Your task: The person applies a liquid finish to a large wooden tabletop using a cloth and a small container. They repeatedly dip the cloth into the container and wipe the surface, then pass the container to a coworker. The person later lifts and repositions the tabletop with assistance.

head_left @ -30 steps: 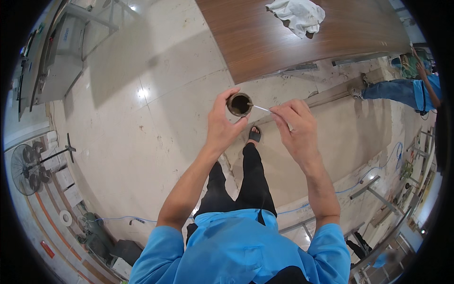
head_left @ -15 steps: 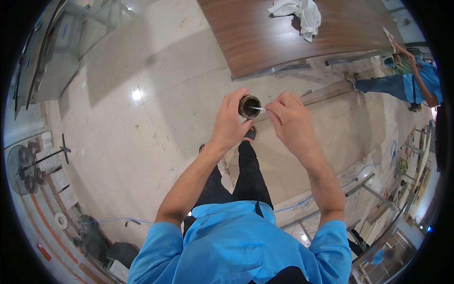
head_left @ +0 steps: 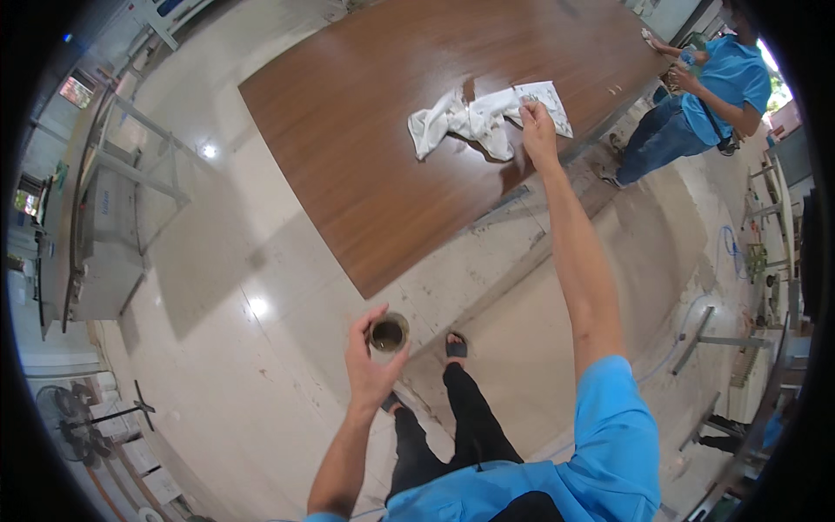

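My left hand is closed round a small round jar, held upright below the table's near corner. Dark contents show through the jar's open mouth. My right arm stretches out over the wooden table, and my right hand is closed in a pinch beside a crumpled white cloth. Whatever sits in its fingertips is too small to make out. A flat white sheet with dark marks lies on the table behind and beside that hand.
At the table's far right stands a person in a blue shirt, one hand on the tabletop. A metal frame and a black fan are on the left. Metal stands and a blue hose lie to the right.
My right hand has moved from the jar's mouth, where it held a thin pale stick, out to the cloth on the table. The view has shifted toward the table; the jar stays in my left hand.
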{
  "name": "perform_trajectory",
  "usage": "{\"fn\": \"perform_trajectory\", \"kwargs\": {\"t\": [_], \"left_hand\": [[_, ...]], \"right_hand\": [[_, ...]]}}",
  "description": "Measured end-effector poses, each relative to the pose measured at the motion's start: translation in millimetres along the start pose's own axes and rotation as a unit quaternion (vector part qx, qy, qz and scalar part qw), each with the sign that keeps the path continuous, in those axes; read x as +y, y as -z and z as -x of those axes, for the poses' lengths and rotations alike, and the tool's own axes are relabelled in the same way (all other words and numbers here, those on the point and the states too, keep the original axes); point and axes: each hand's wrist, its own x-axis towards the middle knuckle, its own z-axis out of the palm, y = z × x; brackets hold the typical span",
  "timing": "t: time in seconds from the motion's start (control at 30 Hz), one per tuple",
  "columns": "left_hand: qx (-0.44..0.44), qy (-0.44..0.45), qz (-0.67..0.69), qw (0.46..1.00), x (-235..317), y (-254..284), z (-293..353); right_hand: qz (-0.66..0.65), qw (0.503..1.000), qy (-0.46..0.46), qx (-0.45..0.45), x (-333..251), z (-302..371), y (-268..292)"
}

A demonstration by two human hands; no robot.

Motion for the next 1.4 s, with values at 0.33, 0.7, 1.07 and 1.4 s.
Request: {"fn": "perform_trajectory", "kwargs": {"t": [0.33,0.7,1.07,1.4], "left_hand": [[0.076,0.055,0.024,0.995,5.2,-8.5,9.7],[0.093,0.053,0.026,0.994,20.5,14.3,20.4],[0.069,-0.021,-0.016,0.997,42.5,70.7,42.7],[0.019,-0.085,-0.064,0.994,38.5,82.0,114.8]], "right_hand": [[0.157,0.950,0.255,-0.083,5.6,55.7,-162.0],[-0.022,0.947,0.119,-0.298,-82.8,203.2,-94.8],[-0.291,0.909,-0.229,-0.191,-250.4,356.4,33.9],[0.140,0.930,0.131,-0.312,-382.8,408.4,80.5]]}}
